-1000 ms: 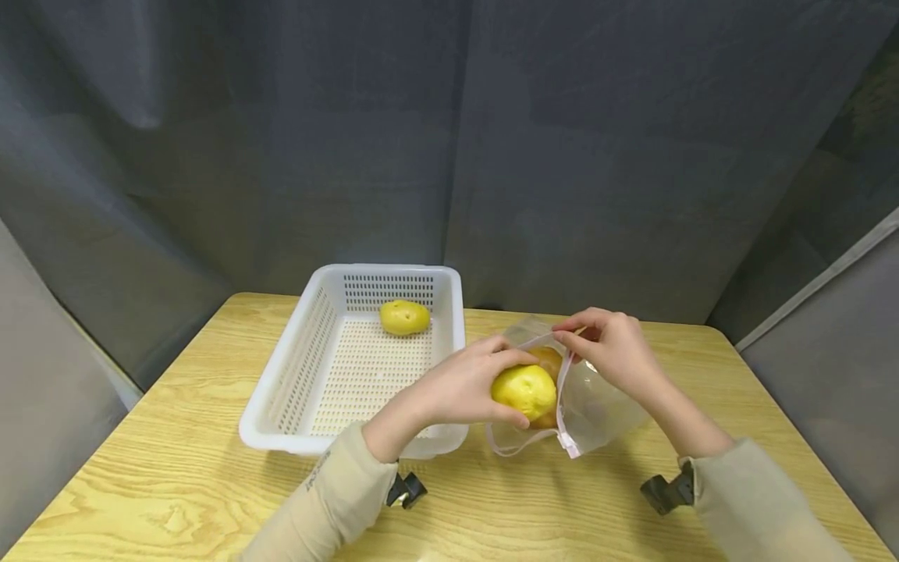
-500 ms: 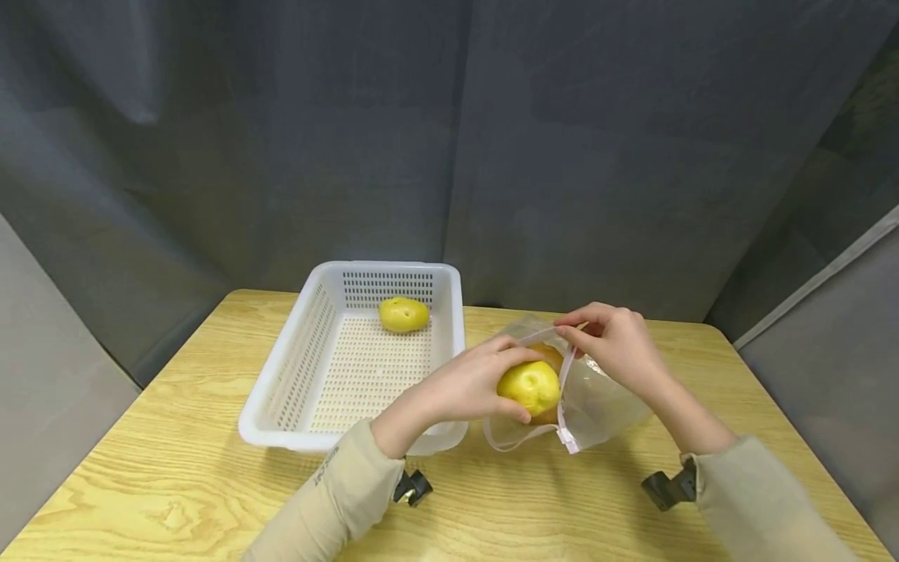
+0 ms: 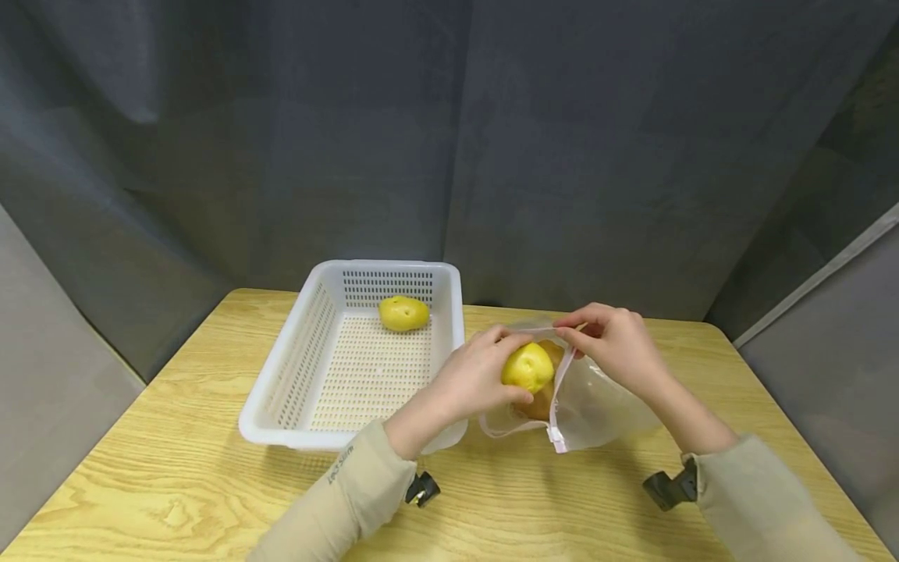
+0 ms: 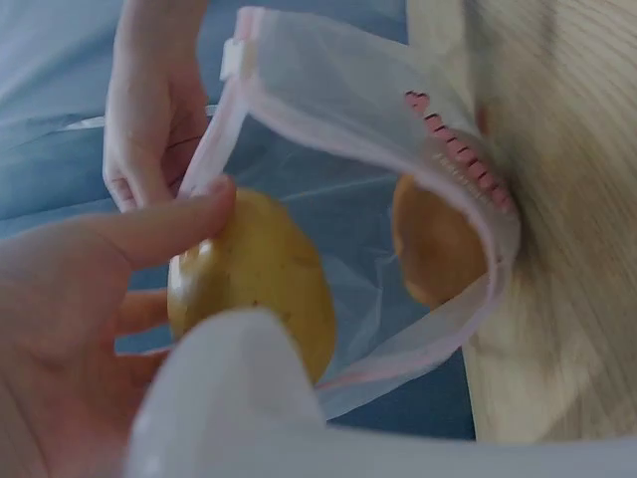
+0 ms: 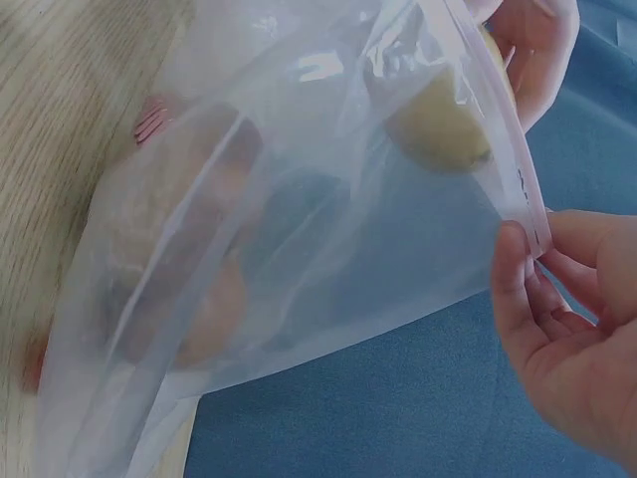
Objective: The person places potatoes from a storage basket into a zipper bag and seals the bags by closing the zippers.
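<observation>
My left hand (image 3: 477,373) grips a yellow potato (image 3: 528,368) at the mouth of a clear zip bag (image 3: 597,402) with a pale pink slider edge. In the left wrist view, thumb and fingers hold the potato (image 4: 269,279) partly within the opening. My right hand (image 3: 618,347) pinches the bag's upper rim between thumb and fingers, as the right wrist view also shows at the zip edge (image 5: 518,189). Inside the bag lies a browner potato (image 4: 438,239), blurred through the plastic in the right wrist view. A second yellow potato (image 3: 403,314) lies in the white basket (image 3: 263,390).
The perforated basket stands left of the bag on the wooden table (image 3: 175,460), its right rim close to my left hand. A dark grey curtain (image 3: 351,140) hangs behind the table. Grey panels flank both sides.
My left hand has shifted slightly up and away from me with the potato. The bag's near edge has swung a little left. My right hand stays at the rim.
</observation>
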### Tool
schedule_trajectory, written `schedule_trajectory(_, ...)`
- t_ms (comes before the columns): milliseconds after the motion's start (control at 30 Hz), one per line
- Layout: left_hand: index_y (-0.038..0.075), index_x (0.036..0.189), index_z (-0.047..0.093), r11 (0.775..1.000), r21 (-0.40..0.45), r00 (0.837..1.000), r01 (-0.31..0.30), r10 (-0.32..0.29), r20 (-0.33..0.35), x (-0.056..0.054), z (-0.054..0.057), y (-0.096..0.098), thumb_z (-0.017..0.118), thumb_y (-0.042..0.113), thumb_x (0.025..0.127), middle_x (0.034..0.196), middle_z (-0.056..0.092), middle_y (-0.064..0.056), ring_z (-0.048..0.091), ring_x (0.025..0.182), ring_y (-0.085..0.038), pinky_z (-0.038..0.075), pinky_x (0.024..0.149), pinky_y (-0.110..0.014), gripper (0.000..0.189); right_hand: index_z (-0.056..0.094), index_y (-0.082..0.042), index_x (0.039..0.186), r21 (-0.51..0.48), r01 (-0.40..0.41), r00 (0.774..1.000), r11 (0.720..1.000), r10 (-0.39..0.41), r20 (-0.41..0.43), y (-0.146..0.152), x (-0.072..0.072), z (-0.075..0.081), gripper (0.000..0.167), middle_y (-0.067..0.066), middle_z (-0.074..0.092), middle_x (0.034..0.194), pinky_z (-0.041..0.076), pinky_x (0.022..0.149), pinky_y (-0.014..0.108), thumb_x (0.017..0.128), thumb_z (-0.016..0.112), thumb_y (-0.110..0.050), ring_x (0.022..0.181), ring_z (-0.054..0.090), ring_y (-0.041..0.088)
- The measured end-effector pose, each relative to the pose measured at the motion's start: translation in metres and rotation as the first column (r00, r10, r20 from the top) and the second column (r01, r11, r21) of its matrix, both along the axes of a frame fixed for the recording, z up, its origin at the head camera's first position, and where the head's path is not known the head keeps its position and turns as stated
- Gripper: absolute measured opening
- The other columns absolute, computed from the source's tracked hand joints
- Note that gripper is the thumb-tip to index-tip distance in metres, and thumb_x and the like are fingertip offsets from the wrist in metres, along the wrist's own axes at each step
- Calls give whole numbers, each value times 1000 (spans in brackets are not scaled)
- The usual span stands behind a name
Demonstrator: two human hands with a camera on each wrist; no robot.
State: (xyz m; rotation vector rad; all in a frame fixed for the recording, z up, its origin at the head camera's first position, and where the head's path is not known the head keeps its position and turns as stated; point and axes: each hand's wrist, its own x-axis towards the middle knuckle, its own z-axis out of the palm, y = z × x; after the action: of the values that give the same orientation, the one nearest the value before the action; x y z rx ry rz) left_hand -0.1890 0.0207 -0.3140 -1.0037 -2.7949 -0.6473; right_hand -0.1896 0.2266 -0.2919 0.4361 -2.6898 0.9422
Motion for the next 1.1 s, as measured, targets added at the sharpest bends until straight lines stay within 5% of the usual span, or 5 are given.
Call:
schedule_trajectory(233, 20, 131, 47, 992, -69, 989, -107, 99, -110, 1, -8, 10, 72, 44, 72, 122, 50, -4, 51, 109, -19, 46, 87, -33, 68, 71, -9, 92, -13, -6, 1000, 1000, 6, -9, -1, 1, 0, 15, 4, 67, 82, 46, 51, 22, 83, 66, -20, 59, 62, 16)
schedule_trajectory(500, 17, 125, 50, 983, -119, 964, -140, 107, -245, 1, -11, 15, 70, 49, 72, 121, 54, -5, 54, 109, -19, 48, 85, -34, 64, 71, -9, 92, -25, -10, 1000, 1000, 10, -10, -4, 1, 3, 16, 4, 66, 83, 46, 50, 22, 84, 65, -22, 58, 62, 15)
schedule_trajectory(933, 15, 117, 57, 961, -196, 893, -195, 91, -442, -1, -16, 19, 70, 52, 70, 111, 58, -1, 57, 100, -17, 50, 80, -30, 62, 71, -8, 93, -39, -22, 1000, 999, 22, -9, -9, 4, 8, 15, 3, 66, 82, 44, 49, 21, 82, 67, -18, 56, 60, 10)
schedule_trajectory(1100, 13, 117, 58, 932, -279, 834, -234, 44, -550, -4, -19, 23, 69, 53, 69, 105, 59, -1, 57, 94, -16, 49, 80, -28, 64, 71, -10, 93, -33, -26, 1000, 999, 26, -13, -10, 5, 9, 15, 3, 66, 80, 44, 49, 21, 83, 66, -21, 56, 59, 8)
